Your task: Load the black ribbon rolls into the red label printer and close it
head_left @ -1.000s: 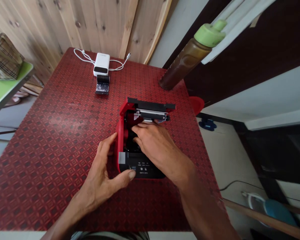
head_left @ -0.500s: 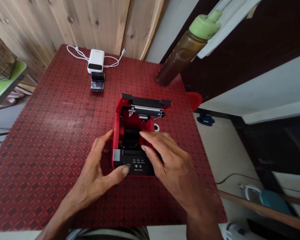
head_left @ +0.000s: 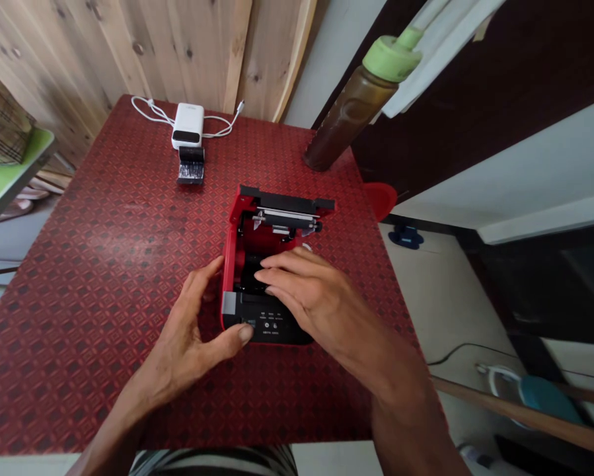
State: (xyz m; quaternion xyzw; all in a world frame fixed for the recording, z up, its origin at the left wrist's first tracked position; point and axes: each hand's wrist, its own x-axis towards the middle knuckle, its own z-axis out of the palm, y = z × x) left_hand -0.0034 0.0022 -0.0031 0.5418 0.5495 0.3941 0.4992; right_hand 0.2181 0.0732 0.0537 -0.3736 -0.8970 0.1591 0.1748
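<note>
A small red printer (head_left: 232,254) with a black front panel stands near the middle of the red patterned table (head_left: 103,264), its lid (head_left: 287,199) tilted up and open. My left hand (head_left: 195,334) braces the printer's left side, thumb pressed on the front lower corner, fingers spread along the red wall. My right hand (head_left: 309,294) lies over the open compartment, fingers stretched leftward across the black cavity; what is under them is hidden.
A white power bank (head_left: 187,125) with a white cable and a small black part (head_left: 190,165) lie at the table's far side. A brown bottle with a green cap (head_left: 356,99) stands at the far right corner. A green table (head_left: 4,178) is at left.
My right hand pulled back toward the printer's front half a second ago, then reached leftward over the compartment again. The left hand stayed on the printer's side. The view shifted slightly.
</note>
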